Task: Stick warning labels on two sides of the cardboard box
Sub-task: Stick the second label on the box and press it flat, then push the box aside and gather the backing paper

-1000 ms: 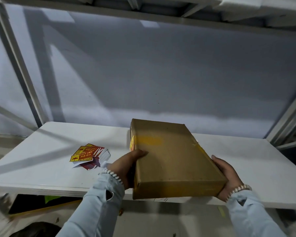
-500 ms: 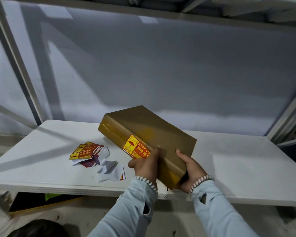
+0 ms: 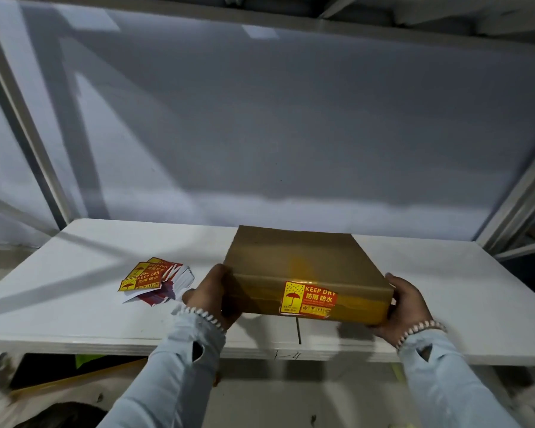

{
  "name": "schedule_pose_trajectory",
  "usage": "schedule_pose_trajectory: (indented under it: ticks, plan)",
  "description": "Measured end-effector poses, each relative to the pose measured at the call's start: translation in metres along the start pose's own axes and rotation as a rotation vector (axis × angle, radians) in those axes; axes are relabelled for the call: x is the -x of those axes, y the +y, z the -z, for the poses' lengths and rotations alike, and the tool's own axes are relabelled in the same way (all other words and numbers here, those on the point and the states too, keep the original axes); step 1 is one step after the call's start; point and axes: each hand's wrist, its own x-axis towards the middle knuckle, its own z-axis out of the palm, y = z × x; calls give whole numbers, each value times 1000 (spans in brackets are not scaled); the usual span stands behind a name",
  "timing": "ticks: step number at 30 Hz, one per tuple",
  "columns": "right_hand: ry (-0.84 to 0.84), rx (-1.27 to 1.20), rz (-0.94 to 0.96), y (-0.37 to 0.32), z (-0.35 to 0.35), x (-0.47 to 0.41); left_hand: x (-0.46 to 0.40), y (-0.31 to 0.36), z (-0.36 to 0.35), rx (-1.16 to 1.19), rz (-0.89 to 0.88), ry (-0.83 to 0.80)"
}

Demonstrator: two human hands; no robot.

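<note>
1. The cardboard box (image 3: 303, 264) lies flat on the white surface (image 3: 460, 291), near its front edge and a little right of the middle.
2. A yellow and red "KEEP DRY" warning label (image 3: 309, 299) with an umbrella sign is stuck on the near side of the box, facing the camera.
3. The left hand (image 3: 212, 296) grips the box's near left corner, thumb on top and fingers curled down the left side.
4. The right hand (image 3: 408, 304) holds the near right corner, fingers curled round the end of the box.
5. Both wrists carry a pale beaded bracelet (image 3: 420, 330) above light blue sleeves.
6. A loose pile of spare labels (image 3: 150, 281) lies on the surface to the left of the box, just beside the left hand but apart from it.
7. A grey wall panel (image 3: 291, 134) stands behind the far edge.
</note>
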Motion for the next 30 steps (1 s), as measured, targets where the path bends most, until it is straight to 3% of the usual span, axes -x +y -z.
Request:
schedule_pose_trajectory:
  ticks: [4, 8, 12, 17, 22, 26, 30]
  plan:
    - [61, -30, 8, 8, -11, -4, 0, -15, -12, -50, -77, -50]
    - [132, 4, 32, 16, -11, -11, 5, -25, -19, -206, -7, -181]
    - [168, 36, 20, 22, 1, -14, -9, -31, -11, -457, -96, -132]
    - [172, 231, 103, 30, 2, -8, -23, -35, -3, -575, -132, -166]
    - [251, 398, 163, 54, 49, -105, -31, -40, -1, -786, -151, -181]
    - [297, 519, 124, 41, 5, -45, -42, -46, -2, -904, -199, -162]
    - [294, 556, 125, 42, 5, -52, -47, -50, -4, -997, -181, -156]
